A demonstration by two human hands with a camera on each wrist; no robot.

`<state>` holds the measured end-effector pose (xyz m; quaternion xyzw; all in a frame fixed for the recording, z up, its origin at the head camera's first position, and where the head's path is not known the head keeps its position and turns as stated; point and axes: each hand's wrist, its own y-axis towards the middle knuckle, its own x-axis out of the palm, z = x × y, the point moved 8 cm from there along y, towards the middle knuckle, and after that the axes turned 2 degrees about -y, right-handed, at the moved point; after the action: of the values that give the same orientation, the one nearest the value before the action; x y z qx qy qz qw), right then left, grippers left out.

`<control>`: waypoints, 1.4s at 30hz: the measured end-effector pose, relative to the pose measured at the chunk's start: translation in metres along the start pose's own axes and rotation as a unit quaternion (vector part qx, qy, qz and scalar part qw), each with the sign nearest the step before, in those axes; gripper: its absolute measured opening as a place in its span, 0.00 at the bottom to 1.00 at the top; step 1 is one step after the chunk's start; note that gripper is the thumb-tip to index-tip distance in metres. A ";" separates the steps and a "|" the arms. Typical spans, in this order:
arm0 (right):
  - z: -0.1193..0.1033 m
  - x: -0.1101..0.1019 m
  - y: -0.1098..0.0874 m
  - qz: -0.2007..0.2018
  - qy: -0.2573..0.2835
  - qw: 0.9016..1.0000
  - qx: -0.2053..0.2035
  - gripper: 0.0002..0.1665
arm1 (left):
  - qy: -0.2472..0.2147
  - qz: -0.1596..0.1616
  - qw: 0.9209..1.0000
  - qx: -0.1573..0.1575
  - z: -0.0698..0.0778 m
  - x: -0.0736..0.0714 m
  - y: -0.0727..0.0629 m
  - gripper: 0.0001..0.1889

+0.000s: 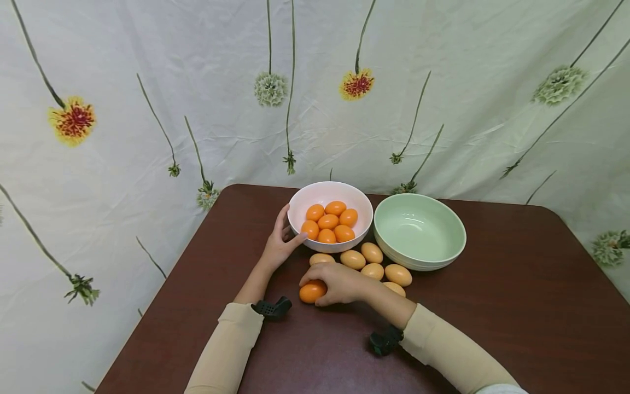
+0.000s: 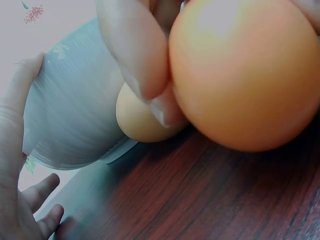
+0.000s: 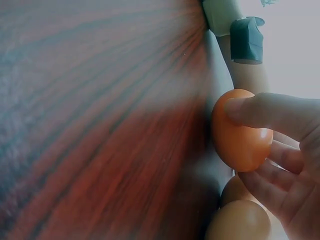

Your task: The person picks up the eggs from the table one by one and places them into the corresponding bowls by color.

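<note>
My right hand (image 1: 339, 283) pinches an orange egg (image 1: 311, 293) between thumb and fingers, low over the table in front of the tan eggs (image 1: 353, 259). The thumb lies across the side of this egg (image 3: 242, 135) in the right wrist view. My left hand (image 1: 279, 244) holds the pale pink bowl (image 1: 327, 192) at its left side, with the thumb hooked on the rim and the other fingers along the outside. Inside that bowl lie several orange eggs (image 1: 327, 221). Some tan eggs are partly hidden behind my right hand and forearm.
A light green bowl (image 1: 418, 230) stands right beside the pink one. Several tan eggs lie loose in front of both bowls. The dark brown table (image 1: 517, 284) ends at a hanging flower-print cloth (image 1: 221, 82) behind the bowls.
</note>
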<state>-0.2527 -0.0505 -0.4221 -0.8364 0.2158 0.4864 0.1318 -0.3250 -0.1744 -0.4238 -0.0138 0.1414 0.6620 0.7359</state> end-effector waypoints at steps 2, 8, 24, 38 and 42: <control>0.000 0.001 0.000 -0.001 0.002 1.000 0.001 0.24 | 0.000 0.000 1.000 0.002 0.000 0.000 0.000 0.45; -0.001 0.000 -0.001 0.006 0.013 1.000 0.003 0.24 | -0.006 -0.001 1.000 0.007 0.000 0.000 0.000 0.45; -0.008 -0.025 -0.006 0.063 0.103 0.992 -0.038 0.25 | -0.005 -0.001 1.000 0.013 0.003 -0.002 -0.001 0.44; 0.000 -0.048 -0.010 0.084 0.164 0.983 0.011 0.26 | 0.007 0.016 1.000 0.024 -0.035 -0.003 0.014 0.45; 0.004 -0.054 -0.010 0.088 0.169 0.981 0.029 0.27 | 0.011 0.019 0.999 0.030 -0.035 -0.003 0.015 0.46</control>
<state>-0.2742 -0.0269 -0.3771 -0.8803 0.3215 0.3409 0.0745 -0.3464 -0.1825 -0.4545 0.0033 0.1695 0.6714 0.7215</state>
